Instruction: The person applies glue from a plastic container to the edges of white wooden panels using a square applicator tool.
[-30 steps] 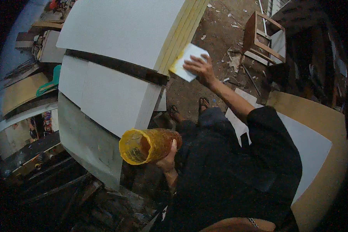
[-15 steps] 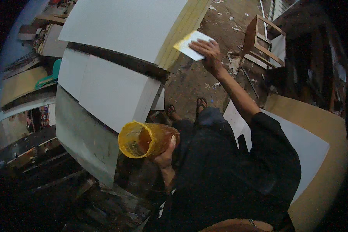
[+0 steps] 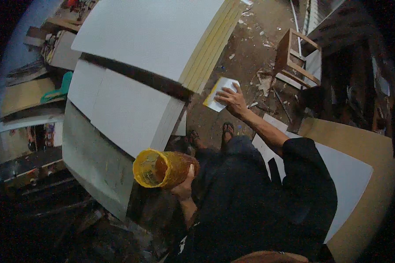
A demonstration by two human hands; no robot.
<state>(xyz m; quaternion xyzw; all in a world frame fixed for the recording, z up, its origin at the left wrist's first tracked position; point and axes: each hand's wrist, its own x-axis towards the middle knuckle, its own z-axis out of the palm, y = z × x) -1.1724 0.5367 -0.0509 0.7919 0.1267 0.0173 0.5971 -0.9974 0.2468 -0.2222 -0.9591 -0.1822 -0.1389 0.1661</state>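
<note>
A round container (image 3: 150, 168), coated in yellow and with amber stuff inside, lies tilted in my left hand (image 3: 185, 186), its mouth facing left. The fingers wrap round its lower side. In my right hand (image 3: 234, 101) is a flat white rectangular piece (image 3: 216, 100) with a yellow-smeared edge, gripped between thumb and fingers. It hangs in the air, apart from the stack of white panels (image 3: 149, 35) beyond it. Yellow streaks cover that stack's layered right edge (image 3: 211, 46).
A second white panel stack (image 3: 127, 103) and a greyish sheet (image 3: 94, 153) stand at left. Further right, a wooden frame (image 3: 296, 59) rests on a floor strewn with scraps. White and brown boards (image 3: 346, 175) lie beside my right arm. A green object (image 3: 59, 92) sits far left.
My right hand has come nearer to my body with the white piece, away from the far panel stack's edge. The left hand still holds the container, a little lower in view.
</note>
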